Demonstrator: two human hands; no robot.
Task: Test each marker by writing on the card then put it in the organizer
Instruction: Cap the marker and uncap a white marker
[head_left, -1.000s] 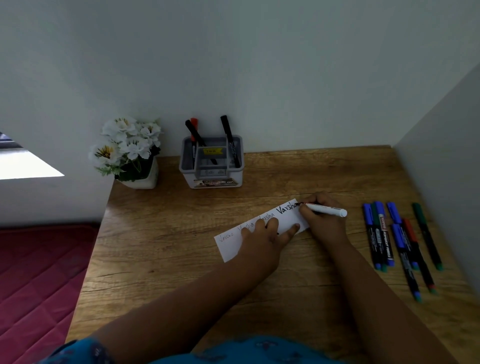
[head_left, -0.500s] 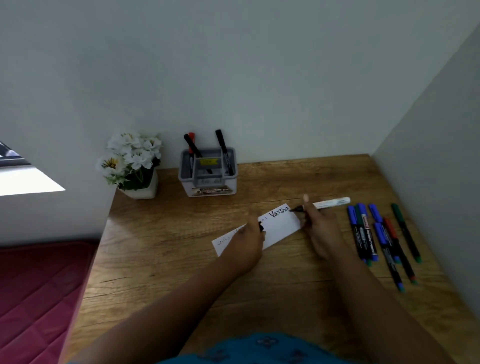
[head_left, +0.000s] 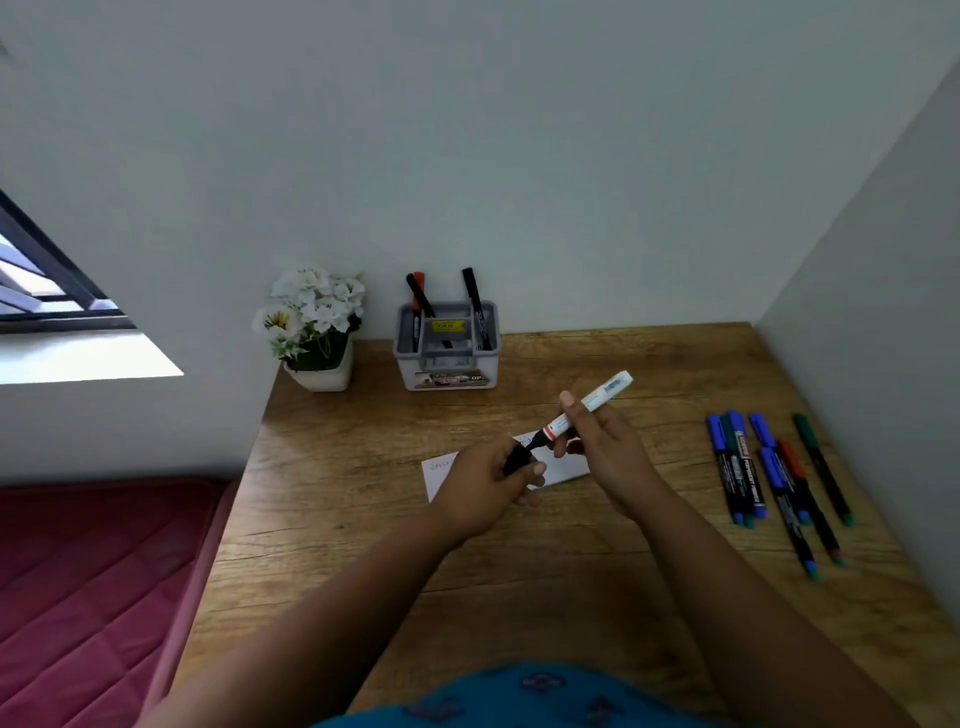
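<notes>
The right hand (head_left: 602, 447) held a white marker (head_left: 584, 410) by its barrel, raised above the card (head_left: 563, 465) near the middle of the desk (head_left: 363, 519), black tip pointing down and left. The left hand (head_left: 483, 480) gripped a black cap (head_left: 517, 460), its mouth just at the tip. To cap it well, the cap probably needed lining up straight with the barrel, then a firm push until seated. The organizer (head_left: 448, 345) stood at the back edge, holding three markers, with loose markers (head_left: 769, 478) by the right edge. Both hands covered most of the card, so its writing was barely legible. Whether tip and cap touched could not be told.
</notes>
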